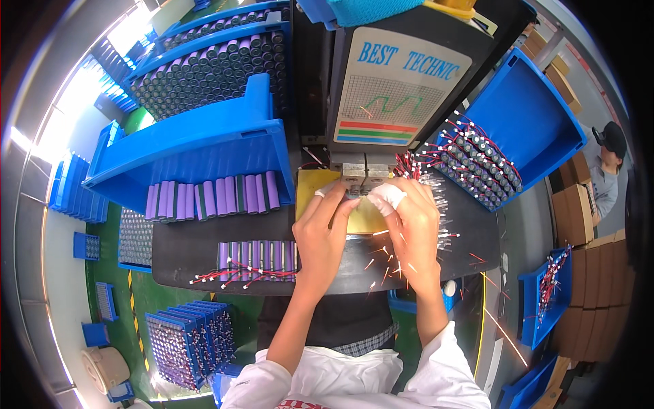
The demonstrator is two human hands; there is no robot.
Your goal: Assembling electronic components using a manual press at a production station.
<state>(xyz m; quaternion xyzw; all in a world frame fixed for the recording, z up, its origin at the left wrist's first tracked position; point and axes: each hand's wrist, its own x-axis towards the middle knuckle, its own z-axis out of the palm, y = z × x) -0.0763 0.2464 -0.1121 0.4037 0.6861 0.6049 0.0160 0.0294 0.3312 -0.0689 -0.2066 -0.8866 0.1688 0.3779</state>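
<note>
Seen from the head camera, I find both hands meeting at 12 o'clock of the dark bench [204, 252], under the welding head [364, 174] of the machine [402, 82]. The workpiece between them is hidden; its axis cannot be told. The left hand [323, 235] and right hand [409, 221], one finger taped white, each have the grip closed around it above a yellow plate [317, 184], sparks flying toward 5 o'clock. At 9 o'clock, a blue bin [197, 146] holds purple cells [214, 198]; at 2 o'clock another bin [528, 119] holds wired cells [477, 163]. A wired pack [255, 259] lies at 8 o'clock.
</note>
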